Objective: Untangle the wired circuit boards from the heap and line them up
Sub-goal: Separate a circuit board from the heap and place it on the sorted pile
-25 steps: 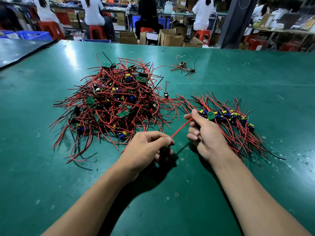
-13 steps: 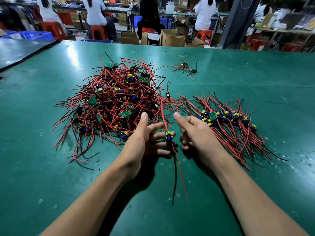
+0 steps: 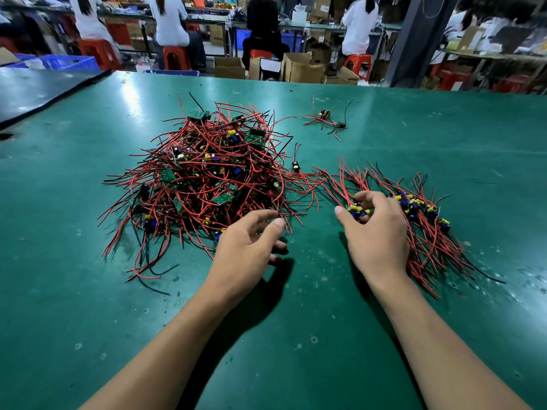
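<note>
On a green table [image 3: 296,335], my left hand [image 3: 247,250] hovers at the near right edge of the tangled heap of red-wired circuit boards [image 3: 207,179], fingers loosely curled and holding nothing. My right hand [image 3: 377,235] pinches one small circuit board [image 3: 357,211] with yellow and blue parts. It is at the left end of the lined-up row [image 3: 423,208], right of the heap. Stray boards [image 3: 325,118] lie farther back.
</note>
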A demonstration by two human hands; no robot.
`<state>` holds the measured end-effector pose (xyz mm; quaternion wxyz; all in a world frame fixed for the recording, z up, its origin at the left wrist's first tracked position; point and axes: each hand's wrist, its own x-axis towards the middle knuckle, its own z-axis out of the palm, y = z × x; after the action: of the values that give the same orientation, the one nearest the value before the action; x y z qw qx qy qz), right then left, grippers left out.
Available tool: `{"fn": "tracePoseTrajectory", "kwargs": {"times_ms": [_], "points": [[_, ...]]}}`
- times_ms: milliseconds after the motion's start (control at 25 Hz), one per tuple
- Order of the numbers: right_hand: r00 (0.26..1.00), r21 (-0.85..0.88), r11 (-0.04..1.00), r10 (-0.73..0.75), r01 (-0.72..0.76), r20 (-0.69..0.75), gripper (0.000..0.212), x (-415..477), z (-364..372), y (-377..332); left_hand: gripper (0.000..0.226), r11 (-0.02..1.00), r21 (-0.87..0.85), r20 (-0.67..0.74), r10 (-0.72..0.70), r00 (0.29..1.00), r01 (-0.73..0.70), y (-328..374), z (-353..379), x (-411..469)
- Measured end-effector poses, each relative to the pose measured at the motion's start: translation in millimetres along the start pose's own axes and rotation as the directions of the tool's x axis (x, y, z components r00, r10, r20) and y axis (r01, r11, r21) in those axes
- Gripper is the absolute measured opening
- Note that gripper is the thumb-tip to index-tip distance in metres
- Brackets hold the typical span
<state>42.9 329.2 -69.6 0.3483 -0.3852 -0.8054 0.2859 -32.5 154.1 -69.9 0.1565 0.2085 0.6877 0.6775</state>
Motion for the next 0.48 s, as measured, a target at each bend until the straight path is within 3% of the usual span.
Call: {"fn": "tracePoseTrajectory", "kwargs": {"times_ms": [80,200,320,400,480], "points": [[0.995,-0.126,0.987,-0.097,0.095,-0.012,0.036,-2,-1,0,0.024,1.0,0.011,-0.103,0.025,0.994,-0.024,1,-5,3],[0.945,-0.076,0.946,-0.307,0.316,0.108,0.024,-13,6,-9,0.05,0.998,0.038,-0.237,0.06,0.97,-0.053,0,-9,4],[0.893,-0.063,0.939,-0.3,0.339,0.336,0.025,-23,20,-9,0.068,0.997,-0.076,-0.303,-0.004,0.953,-0.02,0,-11,7],[0.887,-0.153,0.92,-0.289,0.362,0.361,0.028,-23,25,-4,0.07,0.999,-0.039,-0.319,-0.023,0.947,0.011,-2,-14,9],[0.905,-0.18,0.924,-0.265,0.337,0.332,0.026,-18,26,1,0.063,0.994,0.106,-0.334,0.016,0.943,0.021,-3,-16,10]]}}
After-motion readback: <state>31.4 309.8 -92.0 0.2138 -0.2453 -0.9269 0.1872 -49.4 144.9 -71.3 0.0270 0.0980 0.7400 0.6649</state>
